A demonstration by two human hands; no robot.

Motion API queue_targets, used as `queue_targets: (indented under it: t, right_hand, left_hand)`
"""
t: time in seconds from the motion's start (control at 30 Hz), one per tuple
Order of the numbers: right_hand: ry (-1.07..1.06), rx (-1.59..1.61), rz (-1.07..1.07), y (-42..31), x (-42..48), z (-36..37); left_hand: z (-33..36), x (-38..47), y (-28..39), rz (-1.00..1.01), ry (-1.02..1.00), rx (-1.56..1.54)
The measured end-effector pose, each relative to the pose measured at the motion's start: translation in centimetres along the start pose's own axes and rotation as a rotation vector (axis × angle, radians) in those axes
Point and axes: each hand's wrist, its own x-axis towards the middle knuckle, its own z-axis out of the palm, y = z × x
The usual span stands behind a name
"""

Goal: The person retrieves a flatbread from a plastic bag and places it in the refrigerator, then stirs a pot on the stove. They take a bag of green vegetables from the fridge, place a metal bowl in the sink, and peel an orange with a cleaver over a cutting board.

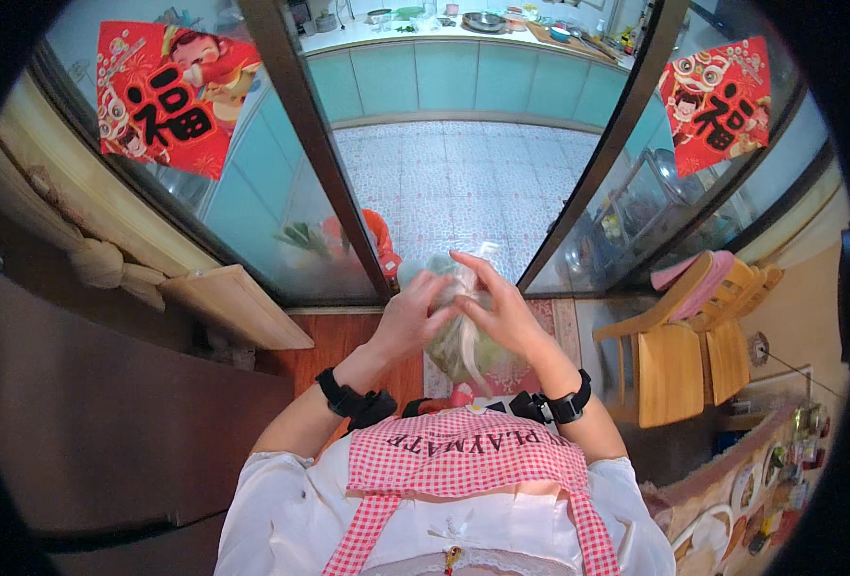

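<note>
A thin translucent plastic bag [443, 354] hangs in front of my body, with something pale green inside that I cannot make out. My left hand [412, 311] grips the gathered neck of the bag from the left. From the right, the thumb and fingers of my right hand [502, 308] pinch the same neck. A loose white strip of the bag [471, 349] trails down below my fingers. Motion blurs the hands and the top of the bag. Each wrist wears a black strap with a small device.
Glass sliding doors with dark frames [317, 158] stand apart ahead, onto a tiled kitchen floor [461, 173]. Beyond runs a counter [432, 34] with dishes. Wooden chairs [673, 374] and a table with dishes [698, 497] are at right. A wooden board [241, 306] leans at left.
</note>
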Motion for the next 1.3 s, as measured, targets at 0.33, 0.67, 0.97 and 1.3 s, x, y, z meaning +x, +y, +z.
queue_targets:
  t: [0.33,0.67,0.97,1.3]
  right_hand:
    - [0.293,-0.232,-0.009,5.7,5.1,-8.3]
    - [0.340,-0.456,-0.102,9.1,15.3,-9.3]
    - [0.345,-0.271,0.042,12.9,21.6,-9.2]
    - [0.383,-0.348,0.101,18.0,27.4,-12.8]
  left_hand:
    - [2.8,10.7,-4.0,-0.015,0.153,-0.210]
    - [1.4,20.6,-8.9,0.089,0.172,-0.174]
    - [0.9,26.1,-12.9,0.004,0.124,-0.091]
    - [1.8,31.8,-18.1,-0.133,0.273,-0.270]
